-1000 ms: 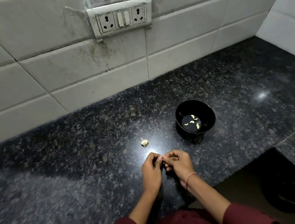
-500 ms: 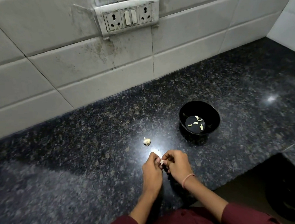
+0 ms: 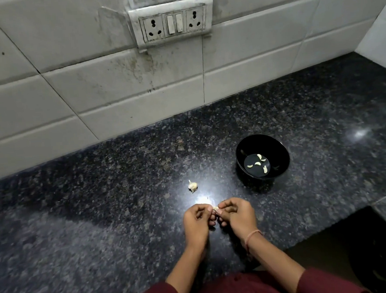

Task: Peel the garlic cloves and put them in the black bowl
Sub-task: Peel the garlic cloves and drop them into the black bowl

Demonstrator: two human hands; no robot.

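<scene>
Counter [image 3: 100, 224] | 1 bowl [image 3: 280, 149], 5 cloves [image 3: 257, 163] | left hand [image 3: 197, 224], right hand [image 3: 236, 217] pinch 1 clove [image 3: 215, 208]

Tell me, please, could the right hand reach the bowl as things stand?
Probably yes: only bare counter lies between the right hand and the bowl, which sits just beyond it. It and the left hand pinch a clove, though.

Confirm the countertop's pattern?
Dark speckled granite, black with grey flecks, on the countertop. Only the head view shows it.
</scene>
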